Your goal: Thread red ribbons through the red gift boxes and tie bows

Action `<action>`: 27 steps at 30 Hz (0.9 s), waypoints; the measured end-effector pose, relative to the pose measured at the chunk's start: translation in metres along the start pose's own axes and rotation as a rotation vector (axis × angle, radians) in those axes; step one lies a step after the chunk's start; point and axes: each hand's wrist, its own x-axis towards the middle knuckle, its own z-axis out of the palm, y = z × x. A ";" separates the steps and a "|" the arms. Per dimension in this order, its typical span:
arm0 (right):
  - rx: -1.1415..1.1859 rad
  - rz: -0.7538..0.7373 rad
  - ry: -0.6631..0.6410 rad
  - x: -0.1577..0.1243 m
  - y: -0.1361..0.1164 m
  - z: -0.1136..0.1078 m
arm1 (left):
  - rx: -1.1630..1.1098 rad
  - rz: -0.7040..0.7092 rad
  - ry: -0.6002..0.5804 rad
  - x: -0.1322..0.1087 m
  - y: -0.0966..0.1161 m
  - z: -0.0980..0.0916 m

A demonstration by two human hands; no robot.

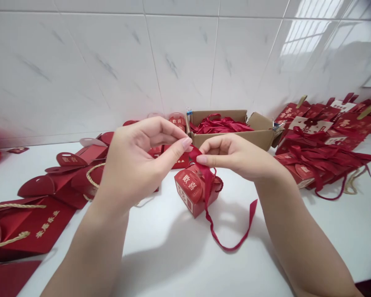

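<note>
Visibly, my left hand [137, 159] and right hand [235, 156] both pinch crimson ribbon [207, 181] above favour box [187, 187]; best smoothed flat.

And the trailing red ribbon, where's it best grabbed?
Probably by the red ribbon's free end, from the near side: this tail curves away from the red gift box, while the right forearm crowds the right and the left hand and right hand pinch the top.

Two hands [139, 154] [235, 156], one cardboard carton [261, 140]
</note>
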 end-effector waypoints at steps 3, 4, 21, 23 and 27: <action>0.016 -0.027 0.072 -0.008 -0.004 -0.007 | -0.005 0.006 -0.014 0.002 -0.004 -0.001; -0.011 -0.026 0.106 -0.011 -0.005 -0.010 | 0.013 -0.012 -0.051 0.003 -0.006 -0.003; -0.536 0.345 -0.041 -0.013 0.014 -0.036 | 0.634 -0.172 -0.813 0.004 -0.048 0.024; -0.534 0.366 -0.059 -0.015 0.012 -0.037 | 0.631 -0.172 -0.866 0.005 -0.046 0.021; -0.528 0.388 -0.104 -0.017 0.008 -0.036 | 0.624 -0.174 -0.933 0.007 -0.043 0.017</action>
